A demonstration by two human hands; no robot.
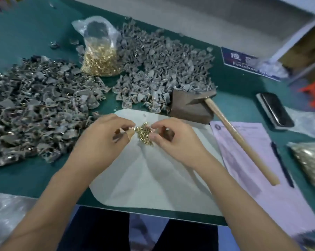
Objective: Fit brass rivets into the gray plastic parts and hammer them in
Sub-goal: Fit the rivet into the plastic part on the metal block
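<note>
Head view: both hands meet over a small heap of brass rivets [145,133] lying on a white mat [153,178] on the table [44,178]. The left hand [102,142] sits just left of the heap, its thumb and forefinger pinching what looks like a single rivet at the heap's left edge. The right hand [174,140] sits just right of it, fingers curled, tips touching the pile; whether it holds a rivet I cannot tell. The rivets point every way, with no shared long axis. Gray plastic parts lie in two heaps, one left [35,105], one beyond the mat [162,69]. A clear bag [100,55] between them holds more rivets. The hammer [207,104] rests right of the mat, nearer the right hand.
</note>
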